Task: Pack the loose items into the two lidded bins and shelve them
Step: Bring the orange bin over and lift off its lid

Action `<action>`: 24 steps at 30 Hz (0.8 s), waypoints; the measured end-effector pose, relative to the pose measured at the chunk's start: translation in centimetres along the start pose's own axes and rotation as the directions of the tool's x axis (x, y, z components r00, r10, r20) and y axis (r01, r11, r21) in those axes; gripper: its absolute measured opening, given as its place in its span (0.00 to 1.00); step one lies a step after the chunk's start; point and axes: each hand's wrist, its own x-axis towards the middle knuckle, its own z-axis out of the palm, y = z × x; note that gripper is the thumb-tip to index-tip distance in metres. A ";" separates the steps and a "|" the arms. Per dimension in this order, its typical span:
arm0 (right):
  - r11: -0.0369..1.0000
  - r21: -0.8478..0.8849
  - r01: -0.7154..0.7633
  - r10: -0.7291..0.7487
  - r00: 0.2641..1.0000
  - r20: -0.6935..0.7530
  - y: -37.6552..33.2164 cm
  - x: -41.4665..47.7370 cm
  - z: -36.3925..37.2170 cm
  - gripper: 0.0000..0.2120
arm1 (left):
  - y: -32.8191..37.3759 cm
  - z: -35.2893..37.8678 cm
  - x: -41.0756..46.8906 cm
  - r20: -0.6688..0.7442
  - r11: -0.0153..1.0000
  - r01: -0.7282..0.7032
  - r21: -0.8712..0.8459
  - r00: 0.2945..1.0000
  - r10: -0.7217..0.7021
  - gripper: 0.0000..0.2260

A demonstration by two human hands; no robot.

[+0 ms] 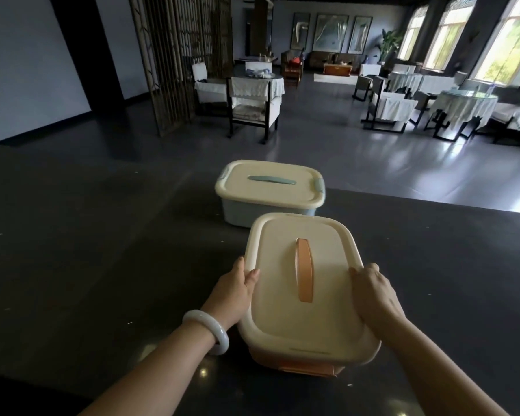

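Cream plastic: the lid (279,313) caps the orange bin (282,360), which seems to rest on the dark counter (102,250) just in front of the blue bin (243,214) (also lidded). The left hand (233,292) and right hand (373,292) clamp the lid's opposite edges. If its latches aren't seated, lifting by the rim could pop the lid off and spill the bin's contents.

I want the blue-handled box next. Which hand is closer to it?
Left. The left hand grips the left edge of the orange-handled bin, straight before the blue-handled bin; the right hand grips its right edge, farther off.
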 end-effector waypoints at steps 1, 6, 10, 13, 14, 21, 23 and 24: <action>1.000 0.005 0.010 -0.010 1.000 0.009 -1.3 -1.4 1.5 0.11 | -1.7 -1.8 -0.7 -0.014 1.000 0.001 -0.004 1.000 -0.001 0.27; 0.997 0.015 0.076 -0.077 0.995 0.064 -7.7 -7.1 8.5 0.12 | -9.0 -10.2 -3.0 -0.074 0.999 0.036 0.005 0.997 -0.036 0.27; 0.991 0.005 0.132 -0.131 0.986 0.105 -12.2 -9.3 13.2 0.13 | -13.1 -15.7 -3.4 -0.108 0.998 0.059 0.016 0.993 -0.057 0.25; 0.988 0.041 0.148 -0.152 0.979 0.139 -15.5 -9.8 16.4 0.13 | -15.6 -19.3 -2.3 -0.129 0.996 0.090 0.029 0.988 -0.086 0.26; 0.987 0.053 0.154 -0.160 0.976 0.148 -16.6 -9.8 17.3 0.13 | -16.3 -20.4 -1.8 -0.136 0.994 0.102 0.039 0.986 -0.096 0.26; 0.978 0.099 0.185 -0.203 0.954 0.220 -23.5 -10.3 23.7 0.13 | -21.0 -28.5 1.2 -0.166 0.982 0.165 0.095 0.975 -0.148 0.27; 0.976 0.092 0.195 -0.211 0.952 0.220 -24.6 -10.9 25.0 0.13 | -22.0 -30.4 1.7 -0.164 0.980 0.165 0.110 0.976 -0.146 0.27; 0.976 0.093 0.196 -0.212 0.953 0.216 -25.1 -11.2 25.8 0.12 | -22.7 -31.3 2.1 -0.153 0.981 0.160 0.109 0.978 -0.143 0.27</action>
